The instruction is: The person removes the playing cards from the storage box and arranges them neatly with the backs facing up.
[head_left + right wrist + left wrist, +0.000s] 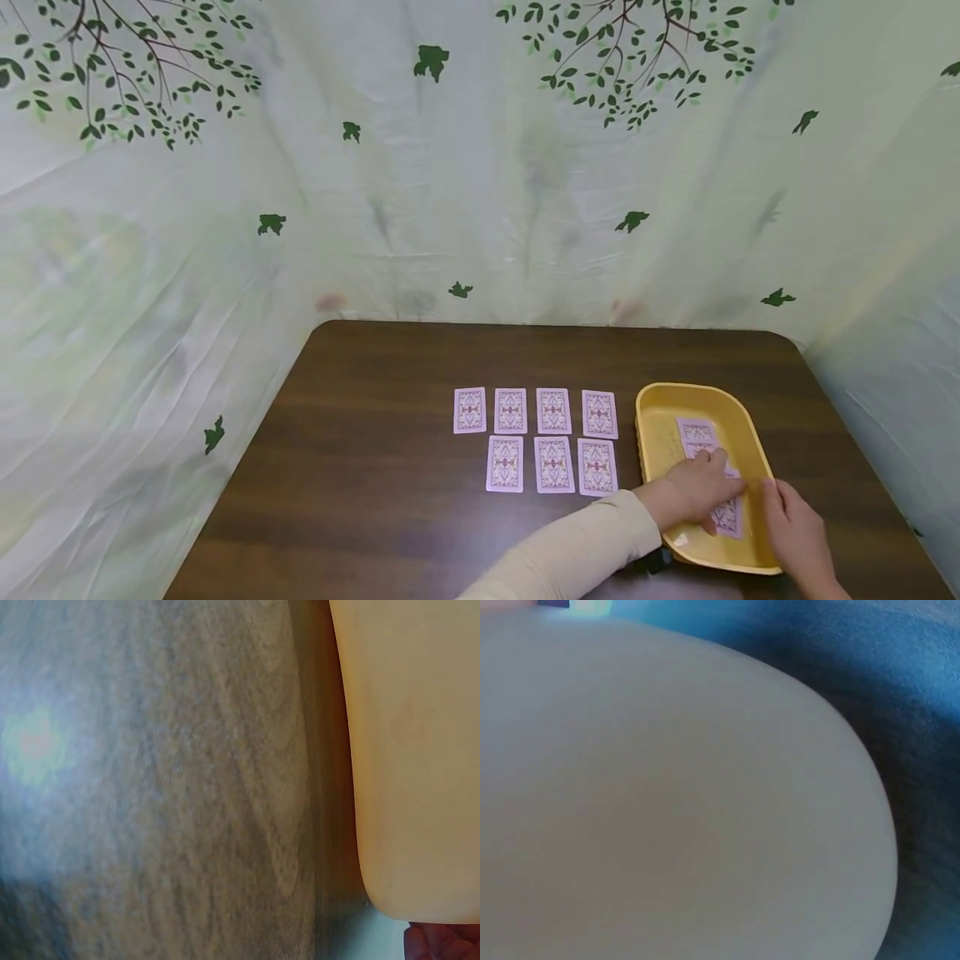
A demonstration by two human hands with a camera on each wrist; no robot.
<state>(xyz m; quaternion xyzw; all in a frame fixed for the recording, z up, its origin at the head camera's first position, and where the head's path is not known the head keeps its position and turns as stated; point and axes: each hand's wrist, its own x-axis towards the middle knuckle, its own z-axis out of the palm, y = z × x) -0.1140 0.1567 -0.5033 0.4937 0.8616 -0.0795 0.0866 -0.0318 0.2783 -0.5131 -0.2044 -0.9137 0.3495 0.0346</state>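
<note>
Sleeve: your left arm, in pale cloth, comes across the worktop from the near edge.
Right grip: your hand is closed on the right rim of the yellow tray.
Left grip: your hand is inside this tray, over the cards; I cannot tell if its fingers pinch one.
Cards in tray: one shows partly under your left hand, another lies farther in, both with the patterned side up.
Near row: three cards lie to the left of the tray, same pattern up.
Far row: four cards lie just behind; the leftmost stands out past the near row.
Backdrop: behind the brown worktop hangs a pale cloth with printed green leaves.
</note>
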